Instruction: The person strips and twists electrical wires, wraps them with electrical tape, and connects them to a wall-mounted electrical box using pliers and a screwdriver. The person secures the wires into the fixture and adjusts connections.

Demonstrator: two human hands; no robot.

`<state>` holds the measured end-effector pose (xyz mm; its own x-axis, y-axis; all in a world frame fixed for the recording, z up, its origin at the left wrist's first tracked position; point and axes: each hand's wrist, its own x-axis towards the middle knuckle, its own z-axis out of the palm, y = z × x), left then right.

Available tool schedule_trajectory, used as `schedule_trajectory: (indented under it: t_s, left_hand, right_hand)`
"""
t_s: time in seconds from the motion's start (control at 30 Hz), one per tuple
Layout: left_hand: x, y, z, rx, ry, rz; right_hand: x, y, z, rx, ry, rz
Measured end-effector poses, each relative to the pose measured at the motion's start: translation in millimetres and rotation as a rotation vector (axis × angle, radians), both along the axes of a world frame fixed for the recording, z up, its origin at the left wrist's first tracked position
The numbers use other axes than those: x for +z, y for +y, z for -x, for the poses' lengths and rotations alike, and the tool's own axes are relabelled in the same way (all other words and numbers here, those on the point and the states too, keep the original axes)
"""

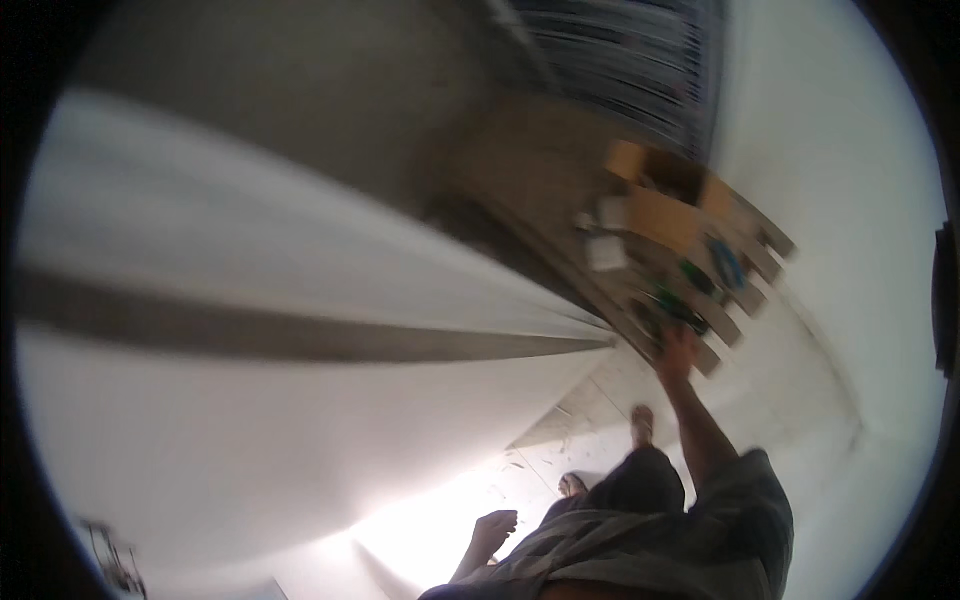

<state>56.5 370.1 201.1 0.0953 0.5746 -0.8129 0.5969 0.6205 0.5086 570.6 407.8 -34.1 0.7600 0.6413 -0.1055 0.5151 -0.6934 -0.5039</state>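
The head view was tilted and blurred, looking down the person's body toward a pale tiled floor (800,400); the right hand (677,352) reached far forward, arm outstretched, to the near end of a low slatted wooden pallet (735,325) lying on the floor at the right; its fingers met a dark green thing (672,305) at the pallet's near edge, though the blur hid whether they were gripping it or merely touching, so their state could not be told; the left hand (493,530) hung low at the person's side, near the bottom of the view, fingers loosely curled and holding nothing that showed; farther along the pallet sat an open cardboard box (665,200), with a blue thing (727,262) just right of it and small white packages (606,250) to its left; a broad white wall (250,250) crossed by a dark band filled the left of the view; a dark barred gate (630,60) stood at the far end; the person's bare feet (642,425) stood on the floor, near the pallet.
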Motion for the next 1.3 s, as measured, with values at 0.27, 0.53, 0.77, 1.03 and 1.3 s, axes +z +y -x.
schedule_trajectory:
  t_s: [0.27, 0.53, 0.77, 1.03, 1.3]
  left_hand:
    - [-13, 32, 31, -0.689, 0.158, -0.632]
    - [166, 134, 48, -0.358, -0.036, -1.245]
    - [395, 130, 149, -0.638, -0.026, -2.009]
    - [557, 182, 178, -0.252, 0.088, -2.712]
    - [600, 210, 140, -0.257, 0.204, -2.829]
  right_hand:
    - [20, -11, 2, 0.074, -0.008, -0.262]
    - [144, -61, 97, -0.173, 0.430, -0.788]
    - [410, -76, 285, 0.112, 1.029, -0.658]
    - [633, -71, 341, 0.705, 0.930, -0.524]
    - [809, -61, 420, 0.807, 0.376, -0.420]
